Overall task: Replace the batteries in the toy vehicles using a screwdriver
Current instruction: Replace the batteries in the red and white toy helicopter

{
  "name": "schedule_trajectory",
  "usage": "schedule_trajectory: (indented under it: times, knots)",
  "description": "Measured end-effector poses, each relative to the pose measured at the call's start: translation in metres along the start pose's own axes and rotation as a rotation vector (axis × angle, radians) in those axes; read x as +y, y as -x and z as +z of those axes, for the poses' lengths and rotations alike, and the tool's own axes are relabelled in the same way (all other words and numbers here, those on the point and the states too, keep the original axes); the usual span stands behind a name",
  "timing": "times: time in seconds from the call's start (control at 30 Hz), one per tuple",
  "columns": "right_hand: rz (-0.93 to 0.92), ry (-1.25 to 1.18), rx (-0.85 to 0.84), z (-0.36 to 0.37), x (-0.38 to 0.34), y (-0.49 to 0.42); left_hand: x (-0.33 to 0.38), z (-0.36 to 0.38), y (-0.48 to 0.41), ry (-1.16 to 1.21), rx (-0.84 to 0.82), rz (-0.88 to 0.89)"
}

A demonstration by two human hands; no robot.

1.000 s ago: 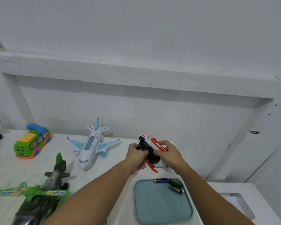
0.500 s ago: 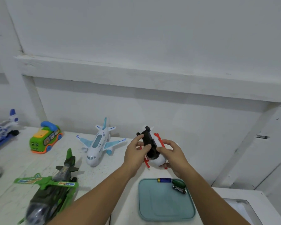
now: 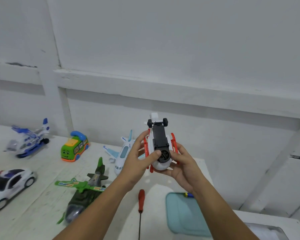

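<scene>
I hold a white toy helicopter with red skids point(image 3: 160, 146) upside down above the table, its black underside and wheels facing me. My left hand point(image 3: 137, 157) grips its left side, thumb near the round black part at the nose. My right hand point(image 3: 182, 163) cups it from the right and below. A red-handled screwdriver point(image 3: 141, 201) lies on the table under my arms. A teal tray point(image 3: 182, 215) sits at the lower right with a blue and yellow battery point(image 3: 188, 194) at its far edge, partly hidden by my right forearm.
On the white table stand a white and light blue airliner point(image 3: 122, 153), a green camouflage plane point(image 3: 84, 191), a green and orange bus with a blue phone handset point(image 3: 74, 148), a blue and white helicopter point(image 3: 29, 137) and a white police car point(image 3: 9, 184). A white wall rises behind.
The helicopter has been lifted higher and turned so its underside faces me. The view has swung left, bringing the screwdriver, police car and blue helicopter into sight.
</scene>
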State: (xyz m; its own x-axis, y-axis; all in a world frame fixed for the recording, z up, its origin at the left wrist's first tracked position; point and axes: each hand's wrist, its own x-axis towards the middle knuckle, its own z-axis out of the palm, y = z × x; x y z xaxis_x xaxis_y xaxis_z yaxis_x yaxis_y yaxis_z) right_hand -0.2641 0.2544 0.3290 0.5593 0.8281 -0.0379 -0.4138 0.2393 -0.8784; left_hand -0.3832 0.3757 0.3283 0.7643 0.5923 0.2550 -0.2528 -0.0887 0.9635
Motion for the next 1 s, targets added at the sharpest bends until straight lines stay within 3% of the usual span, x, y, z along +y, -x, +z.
schedule_trajectory:
  times: [0.27,0.63,0.83,0.93,1.0]
  knots:
    - [0.024,0.098,-0.078,0.037,0.018,-0.001,0.014,-0.043,0.019,-0.046,-0.128,0.013]
    - [0.012,0.423,-0.084,0.053,0.031,-0.003,0.014,-0.074,0.032,0.014,-0.122,-0.091]
    - [0.056,0.456,-0.071,0.046,0.029,-0.004,0.014,-0.077,0.032,0.022,-0.116,-0.110]
    - [0.145,0.338,0.005,0.042,0.031,-0.004,0.013,-0.075,0.032,0.088,-0.099,-0.147]
    - [0.195,0.504,0.099,0.038,0.039,-0.007,0.012,-0.074,0.033,0.118,-0.079,-0.162]
